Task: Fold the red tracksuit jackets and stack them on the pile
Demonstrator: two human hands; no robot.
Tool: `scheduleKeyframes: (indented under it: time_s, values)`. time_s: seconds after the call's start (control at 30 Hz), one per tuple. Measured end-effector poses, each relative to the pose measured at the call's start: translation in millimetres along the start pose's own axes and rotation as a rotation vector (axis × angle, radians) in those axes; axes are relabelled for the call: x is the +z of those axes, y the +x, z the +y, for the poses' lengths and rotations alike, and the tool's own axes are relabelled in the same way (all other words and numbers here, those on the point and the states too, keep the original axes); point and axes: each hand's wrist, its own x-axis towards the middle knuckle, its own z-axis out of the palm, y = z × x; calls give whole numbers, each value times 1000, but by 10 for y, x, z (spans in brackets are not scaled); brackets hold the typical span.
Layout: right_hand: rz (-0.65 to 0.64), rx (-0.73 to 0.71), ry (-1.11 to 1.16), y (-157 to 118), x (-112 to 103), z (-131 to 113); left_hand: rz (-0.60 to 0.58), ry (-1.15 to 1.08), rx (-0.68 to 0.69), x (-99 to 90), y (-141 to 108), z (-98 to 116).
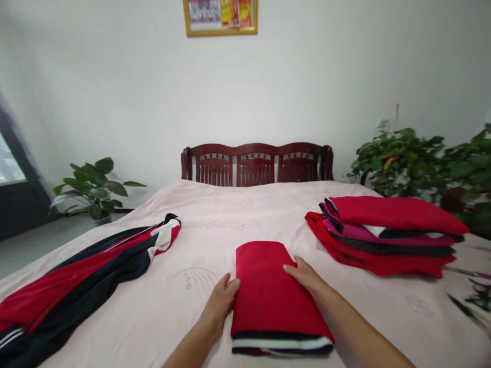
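Note:
A folded red jacket [274, 291] lies flat in front of me, its navy-and-white striped hem toward me. My left hand [225, 296] grips its left edge, the thumb on top and the other fingers partly hidden at the side. On the opposite edge, my right hand [305, 276] holds the cloth in the same manner, thumb on the upper surface, fingers mostly out of sight. Both hands touch the jacket, which rests on the pale pink bedsheet [207, 317].
To the right stands a stack of folded clothes [399, 214] in red, magenta and dark cloth. An unfolded red, navy and white jacket [88, 276] stretches along the left. Dark thin objects [466, 306] lie at the right edge. Behind are a wooden headboard [255, 148] and potted plants [95, 186].

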Motion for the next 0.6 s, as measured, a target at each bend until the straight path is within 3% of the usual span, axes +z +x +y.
scheduleKeyframes:
  time_s: [0.07,0.13,0.23,0.47,0.6]
  values:
    - [-70,87,316,-156,-71,59,-147,-198,-132,82,107,113]
    - [-235,165,659,-291,-112,53,-271,-335,-299,174,189,152]
    - [-418,224,943,-412,-157,3,-336,-430,-490,272,236,128]
    - [-516,209,1336,-628,-118,-4,-304,-545,-286,274,-2,229]
    - [-721,237,1455,-871,28,-96,-326,-551,-231,241,-140,375]
